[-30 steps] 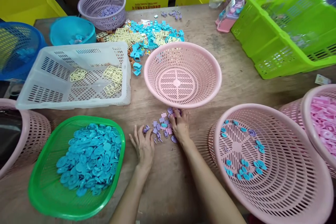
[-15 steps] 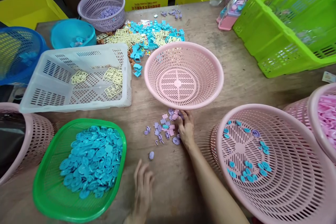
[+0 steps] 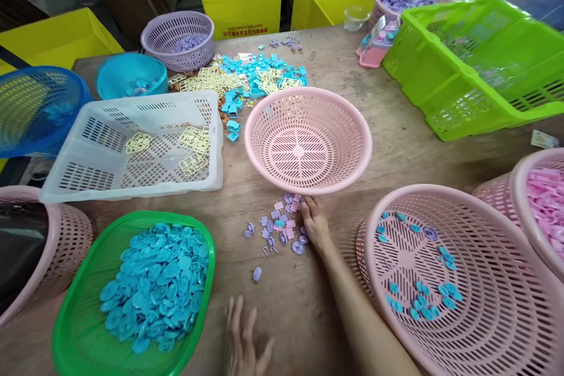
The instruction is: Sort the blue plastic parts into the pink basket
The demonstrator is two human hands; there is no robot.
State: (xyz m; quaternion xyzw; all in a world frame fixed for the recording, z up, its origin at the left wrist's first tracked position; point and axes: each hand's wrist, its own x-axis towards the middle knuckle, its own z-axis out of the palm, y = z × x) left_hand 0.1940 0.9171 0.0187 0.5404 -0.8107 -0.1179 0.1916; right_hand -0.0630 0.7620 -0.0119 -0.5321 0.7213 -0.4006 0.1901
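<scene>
My right hand [image 3: 315, 222] rests on the wooden table at the right edge of a small pile of purple and pink plastic pieces [image 3: 278, 224], its fingers curled on some of them, just below the empty pink round basket [image 3: 308, 138]. My left hand [image 3: 245, 342] lies flat near the table's front edge with its fingers spread and nothing in it. One loose purple piece [image 3: 257, 274] lies between the two hands.
A green tray of blue discs [image 3: 132, 294] sits at front left, a white crate [image 3: 132, 144] behind it. A large pink basket [image 3: 458, 282] with several blue pieces is at front right. A lime crate [image 3: 476, 64] and a purple basket [image 3: 178, 41] stand further back.
My left hand has drawn back from the pile toward the table's front edge, and one purple piece now lies apart from the pile. My right hand stays at the pile.
</scene>
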